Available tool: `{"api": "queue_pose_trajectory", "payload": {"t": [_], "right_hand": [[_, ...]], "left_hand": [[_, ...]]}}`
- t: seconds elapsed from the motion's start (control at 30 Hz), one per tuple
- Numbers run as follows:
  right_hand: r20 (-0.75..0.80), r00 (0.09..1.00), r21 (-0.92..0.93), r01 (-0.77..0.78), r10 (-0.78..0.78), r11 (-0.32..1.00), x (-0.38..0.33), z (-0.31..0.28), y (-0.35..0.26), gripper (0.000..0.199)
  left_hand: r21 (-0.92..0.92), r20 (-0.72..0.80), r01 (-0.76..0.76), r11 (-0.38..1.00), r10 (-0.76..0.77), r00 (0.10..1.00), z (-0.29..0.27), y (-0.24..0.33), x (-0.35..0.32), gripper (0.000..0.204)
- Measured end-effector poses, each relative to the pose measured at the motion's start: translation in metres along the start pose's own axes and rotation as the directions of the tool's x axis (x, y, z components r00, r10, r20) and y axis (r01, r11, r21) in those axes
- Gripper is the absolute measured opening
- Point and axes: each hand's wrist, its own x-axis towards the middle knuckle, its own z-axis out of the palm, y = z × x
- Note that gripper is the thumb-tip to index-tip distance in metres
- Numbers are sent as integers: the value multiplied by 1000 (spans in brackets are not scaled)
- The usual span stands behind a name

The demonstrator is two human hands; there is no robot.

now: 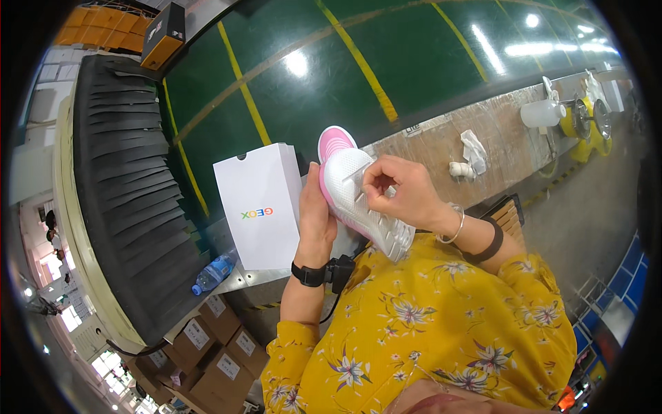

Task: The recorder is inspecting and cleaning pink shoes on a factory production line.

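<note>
A pink sneaker [348, 181] with a white patterned sole is held before my chest, its sole turned up. My left hand [316, 215] is closed along its side. The fingers of my right hand [408, 193] are curled in a pinch against the sole. A bit of white shows by those fingers, too small to name. Beyond the sole, a pink toe with laces [336, 141] shows, apparently of a second sneaker; the rest of it is hidden. Left of my left hand stands a white shoebox [256, 207] with coloured lettering on it.
A green conveyor belt [289, 96] with yellow lines runs along the far side. Crumpled white cloth [473, 153] lies on the bench [441, 162] at right, near a white plastic bottle [541, 114]. At left are a water bottle [214, 274], black strip curtain [131, 186] and cardboard boxes [224, 376].
</note>
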Motion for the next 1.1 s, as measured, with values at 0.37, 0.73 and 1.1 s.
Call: {"api": "queue_pose_trajectory", "payload": {"t": [0.37,0.73,1.1], "right_hand": [[154,929,402,-371,337,837,-2,-11,19,12],[269,877,532,-480,398,698,3,-19,32,16],[336,855,660,-513,396,548,3,-20,45,19]], "left_hand": [[-83,-4,46,995,-46,999,3,5,3,48],[-83,14,44,996,-43,999,2,6,4,47],[-102,18,52,993,-50,999,-2,3,7,48]]}}
